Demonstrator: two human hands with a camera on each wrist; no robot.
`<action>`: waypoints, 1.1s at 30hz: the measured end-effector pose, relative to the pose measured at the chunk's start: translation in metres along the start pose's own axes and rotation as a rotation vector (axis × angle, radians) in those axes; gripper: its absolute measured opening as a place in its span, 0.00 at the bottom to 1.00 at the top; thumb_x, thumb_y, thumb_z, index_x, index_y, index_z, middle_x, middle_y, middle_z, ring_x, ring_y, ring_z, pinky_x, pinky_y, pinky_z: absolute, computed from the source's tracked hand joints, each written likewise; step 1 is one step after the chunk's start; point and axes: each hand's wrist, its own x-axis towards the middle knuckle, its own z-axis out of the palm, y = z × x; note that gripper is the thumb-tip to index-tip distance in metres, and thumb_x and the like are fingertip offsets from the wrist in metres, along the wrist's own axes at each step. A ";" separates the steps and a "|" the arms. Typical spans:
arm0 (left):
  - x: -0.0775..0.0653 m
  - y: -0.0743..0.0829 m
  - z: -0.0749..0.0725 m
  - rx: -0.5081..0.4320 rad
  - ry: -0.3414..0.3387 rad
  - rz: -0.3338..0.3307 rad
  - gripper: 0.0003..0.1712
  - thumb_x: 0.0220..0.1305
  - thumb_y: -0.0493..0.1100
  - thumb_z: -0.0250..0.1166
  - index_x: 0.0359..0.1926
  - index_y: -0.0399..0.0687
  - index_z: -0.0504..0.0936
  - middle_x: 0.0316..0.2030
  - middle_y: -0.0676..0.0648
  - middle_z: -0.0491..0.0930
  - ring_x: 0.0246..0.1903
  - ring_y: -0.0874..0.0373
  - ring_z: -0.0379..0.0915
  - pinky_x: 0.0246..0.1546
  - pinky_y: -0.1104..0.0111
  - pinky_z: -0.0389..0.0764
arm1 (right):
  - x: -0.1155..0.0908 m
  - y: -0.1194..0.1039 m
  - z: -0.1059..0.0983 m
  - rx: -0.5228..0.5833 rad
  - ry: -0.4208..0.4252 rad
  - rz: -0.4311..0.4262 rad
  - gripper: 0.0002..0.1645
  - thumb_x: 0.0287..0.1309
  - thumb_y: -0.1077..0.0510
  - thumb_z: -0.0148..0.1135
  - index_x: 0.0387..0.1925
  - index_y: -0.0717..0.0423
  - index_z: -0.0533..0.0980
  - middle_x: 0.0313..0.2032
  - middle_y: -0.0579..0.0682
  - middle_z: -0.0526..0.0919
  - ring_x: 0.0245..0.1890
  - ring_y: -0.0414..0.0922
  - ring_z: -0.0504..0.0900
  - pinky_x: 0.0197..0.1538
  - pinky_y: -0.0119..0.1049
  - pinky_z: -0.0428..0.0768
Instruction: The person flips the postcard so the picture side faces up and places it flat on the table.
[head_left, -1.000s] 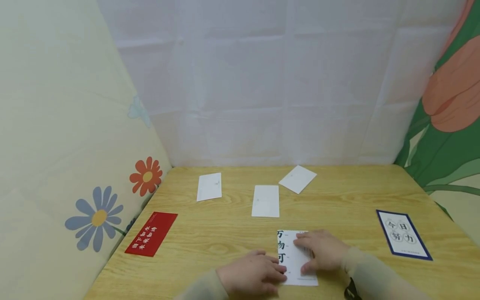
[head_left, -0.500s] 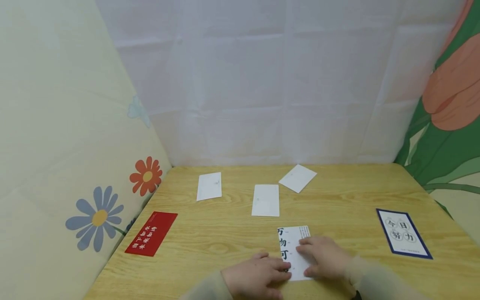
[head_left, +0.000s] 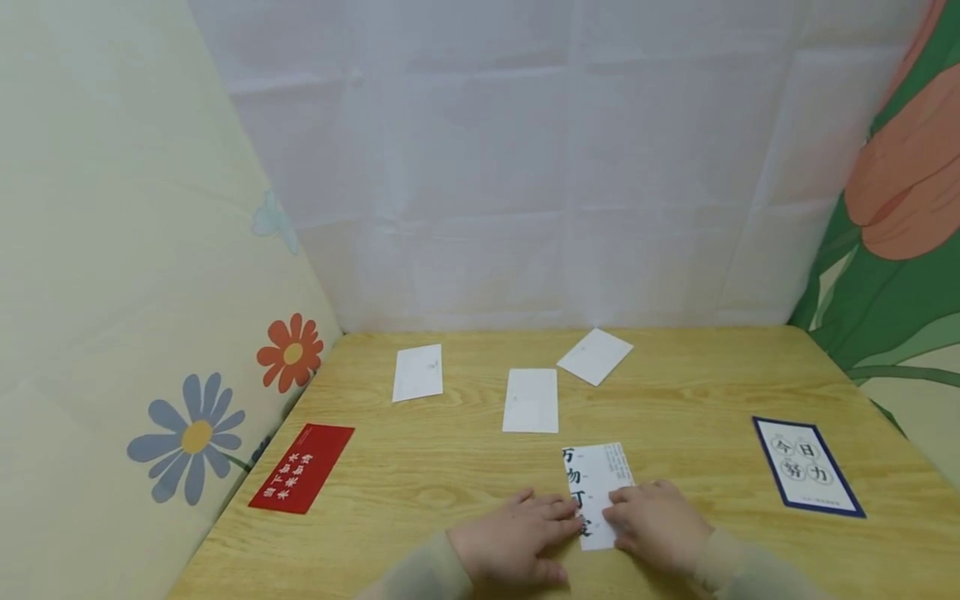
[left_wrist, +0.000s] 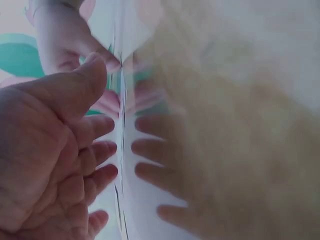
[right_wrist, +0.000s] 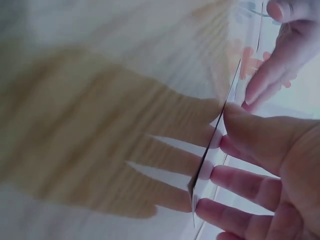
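A white card (head_left: pixel 602 496) with large black Chinese characters down its left side lies on the table near the front, tilted slightly. At its lower left edge, the outstretched fingers of my left hand (head_left: pixel 516 537) touch it and cover a little of that edge. My right hand (head_left: pixel 662 527) rests at the card's lower right, its fingertips on the right edge. In the right wrist view the card (right_wrist: pixel 215 134) appears nearly edge-on, with the right thumb and fingertips along it. The left wrist view shows the left hand (left_wrist: pixel 45 145) with extended fingers reaching down to the tabletop.
A red card (head_left: pixel 302 468) lies at the table's left edge, and a blue-bordered card (head_left: pixel 808 467) at the right. Farther back are three plain white cards, left (head_left: pixel 418 372), middle (head_left: pixel 531 401) and right (head_left: pixel 596 357). Fabric walls (head_left: pixel 465 167) enclose the table (head_left: pixel 420 467).
The card with black characters has shifted slightly away and turned a little. My right hand has slid right and down, uncovering small print at the card's upper right. The left hand has moved slightly right.
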 end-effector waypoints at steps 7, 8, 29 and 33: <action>0.012 -0.018 -0.007 -0.082 0.073 -0.208 0.38 0.64 0.65 0.56 0.70 0.53 0.64 0.71 0.49 0.59 0.69 0.51 0.53 0.68 0.48 0.51 | 0.001 0.010 -0.003 -0.015 0.005 0.030 0.15 0.51 0.51 0.69 0.42 0.50 0.83 0.47 0.54 0.83 0.47 0.54 0.81 0.48 0.56 0.76; 0.014 -0.021 -0.007 -0.088 0.085 -0.234 0.38 0.64 0.64 0.56 0.70 0.52 0.64 0.70 0.49 0.59 0.69 0.50 0.53 0.67 0.48 0.51 | 0.002 0.012 -0.003 -0.014 0.005 0.037 0.15 0.51 0.51 0.69 0.42 0.51 0.83 0.47 0.55 0.83 0.47 0.54 0.81 0.48 0.56 0.76; 0.056 -0.047 -0.015 -0.065 0.171 -0.510 0.41 0.64 0.66 0.56 0.69 0.46 0.65 0.68 0.43 0.63 0.66 0.45 0.58 0.65 0.48 0.56 | 0.008 0.065 -0.012 0.079 -0.001 0.254 0.17 0.53 0.56 0.68 0.44 0.58 0.81 0.50 0.61 0.81 0.53 0.61 0.77 0.58 0.59 0.69; 0.057 -0.048 -0.014 -0.091 0.160 -0.530 0.42 0.63 0.67 0.56 0.70 0.47 0.64 0.68 0.44 0.63 0.66 0.45 0.58 0.64 0.47 0.58 | 0.008 0.068 -0.017 0.095 -0.026 0.280 0.17 0.54 0.55 0.67 0.45 0.58 0.81 0.50 0.61 0.80 0.53 0.61 0.76 0.58 0.60 0.68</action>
